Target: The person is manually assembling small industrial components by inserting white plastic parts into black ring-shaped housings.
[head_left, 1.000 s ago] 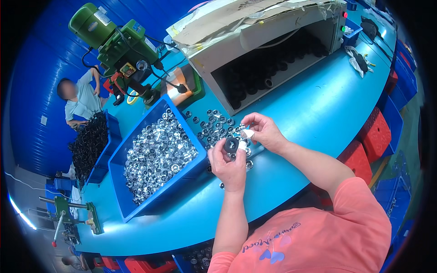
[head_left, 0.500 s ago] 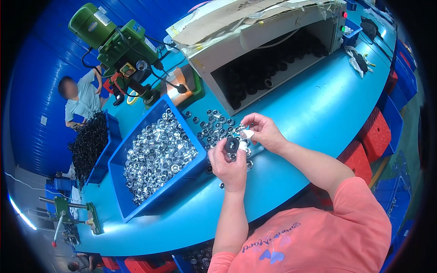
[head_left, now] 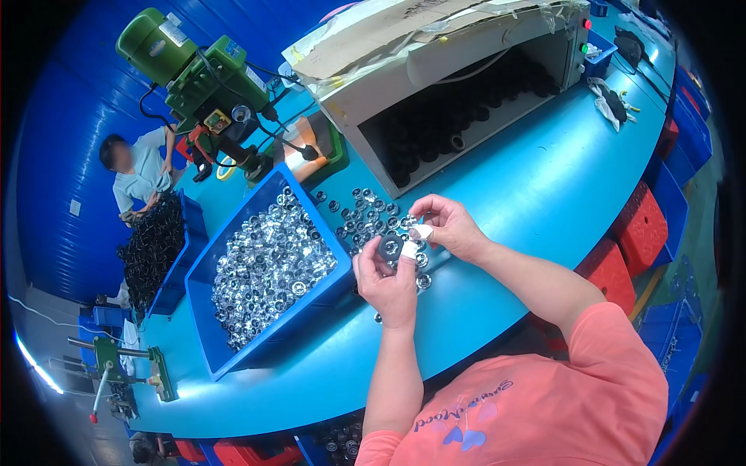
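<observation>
My left hand (head_left: 388,293) grips a round black ring (head_left: 391,248) with a lighter centre between thumb and fingers. White wrapping covers its thumb tip. Close beside it, my right hand (head_left: 457,231) pinches a small shiny metal piece (head_left: 409,222), also with white wrapping on the thumb. Fingers partly hide that piece. Under and behind both hands, several loose round metal parts (head_left: 359,225) with dark centres lie on the blue-green table (head_left: 497,256). Left of my hands, a large blue bin (head_left: 268,353) holds a heap of similar shiny parts.
A pale box-like machine (head_left: 353,128) with black rings inside stands at the back. Behind the bin is a green press (head_left: 175,70). At far left, a person (head_left: 140,175) stands by a bin of black parts (head_left: 151,256). A hand-lever tool (head_left: 109,365) sits near the left edge.
My left hand has shifted slightly left, and the black ring now faces upward more, showing its centre. The right hand is nearly unmoved. The person at far left has leaned slightly.
</observation>
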### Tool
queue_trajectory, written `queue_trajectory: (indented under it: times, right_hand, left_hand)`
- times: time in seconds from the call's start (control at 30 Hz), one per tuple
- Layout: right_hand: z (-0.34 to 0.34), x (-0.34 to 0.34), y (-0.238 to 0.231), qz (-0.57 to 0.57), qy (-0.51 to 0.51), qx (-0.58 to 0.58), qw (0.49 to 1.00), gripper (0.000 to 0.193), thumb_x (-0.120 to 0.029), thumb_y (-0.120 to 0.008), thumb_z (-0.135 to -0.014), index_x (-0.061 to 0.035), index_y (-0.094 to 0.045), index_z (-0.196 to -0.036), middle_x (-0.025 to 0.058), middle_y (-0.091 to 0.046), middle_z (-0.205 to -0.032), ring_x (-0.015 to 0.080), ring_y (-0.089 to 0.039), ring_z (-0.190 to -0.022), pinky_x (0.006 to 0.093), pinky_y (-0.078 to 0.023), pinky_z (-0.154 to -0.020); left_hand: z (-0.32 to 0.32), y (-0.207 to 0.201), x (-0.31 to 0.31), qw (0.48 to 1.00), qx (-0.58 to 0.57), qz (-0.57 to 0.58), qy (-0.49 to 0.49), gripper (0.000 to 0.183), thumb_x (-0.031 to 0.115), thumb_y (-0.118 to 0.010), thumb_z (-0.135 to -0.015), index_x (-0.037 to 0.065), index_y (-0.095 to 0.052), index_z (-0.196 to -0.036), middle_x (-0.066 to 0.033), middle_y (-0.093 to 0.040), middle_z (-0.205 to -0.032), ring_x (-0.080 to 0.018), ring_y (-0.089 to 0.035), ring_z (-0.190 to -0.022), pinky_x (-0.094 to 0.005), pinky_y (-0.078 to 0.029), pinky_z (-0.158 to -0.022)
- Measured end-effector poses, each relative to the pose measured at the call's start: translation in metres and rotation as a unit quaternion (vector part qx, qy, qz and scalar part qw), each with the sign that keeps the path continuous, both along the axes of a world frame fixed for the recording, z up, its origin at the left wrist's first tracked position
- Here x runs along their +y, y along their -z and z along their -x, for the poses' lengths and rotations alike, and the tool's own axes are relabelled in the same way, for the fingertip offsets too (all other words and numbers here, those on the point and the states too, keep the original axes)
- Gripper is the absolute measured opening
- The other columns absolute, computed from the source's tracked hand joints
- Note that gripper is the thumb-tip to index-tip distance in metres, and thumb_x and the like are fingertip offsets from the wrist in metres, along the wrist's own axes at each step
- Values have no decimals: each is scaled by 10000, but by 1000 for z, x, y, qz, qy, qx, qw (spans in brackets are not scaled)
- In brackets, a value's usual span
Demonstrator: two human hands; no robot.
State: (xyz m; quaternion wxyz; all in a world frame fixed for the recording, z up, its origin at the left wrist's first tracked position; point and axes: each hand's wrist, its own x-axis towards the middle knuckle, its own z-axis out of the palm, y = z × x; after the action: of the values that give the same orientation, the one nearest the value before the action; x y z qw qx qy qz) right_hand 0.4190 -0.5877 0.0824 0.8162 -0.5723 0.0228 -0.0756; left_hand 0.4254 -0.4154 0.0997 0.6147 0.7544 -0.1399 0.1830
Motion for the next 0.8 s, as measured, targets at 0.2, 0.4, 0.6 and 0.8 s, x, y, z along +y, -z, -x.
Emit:
queue_trajectory:
  times: [0.2,0.4,0.6,0.8]
  right_hand:
    - [0,1,-2,13,-6,1,1000,356,-124,-866,-910,-63,-677,-1205,-27,-686,-924,21,-626,-746,209,-493,-593]
    - [2,0,-3,10,-22,-12,1000,361,-118,-862,-913,-60,-680,-1219,-21,-695,-943,29,-650,-783,210,-516,-609]
    - [2,1,3,-6,-40,-67,997,362,-91,-862,-902,-53,-688,-1217,-3,-702,-1028,58,-672,-849,229,-557,-688]
    - [5,10,1,59,-11,-172,983,301,-33,-855,-860,-54,-730,-1133,22,-696,-1110,87,-669,-876,260,-579,-760]
  left_hand:
    - [0,0,1,1000,2,7,1,460,118,-936,-829,-3,-705,-1208,30,-553,-985,-41,-454,-758,-189,-392,-641]
    - [0,-1,0,996,34,69,34,420,99,-898,-888,-6,-700,-1244,30,-567,-1006,-48,-513,-818,-193,-439,-701]
    - [-1,7,1,970,85,186,129,438,156,-822,-981,-14,-661,-1352,4,-611,-1040,-80,-576,-915,-222,-488,-747]
    - [-12,15,11,819,271,411,297,525,410,-599,-1117,-25,-618,-1410,-60,-674,-1140,-158,-613,-963,-325,-515,-818]
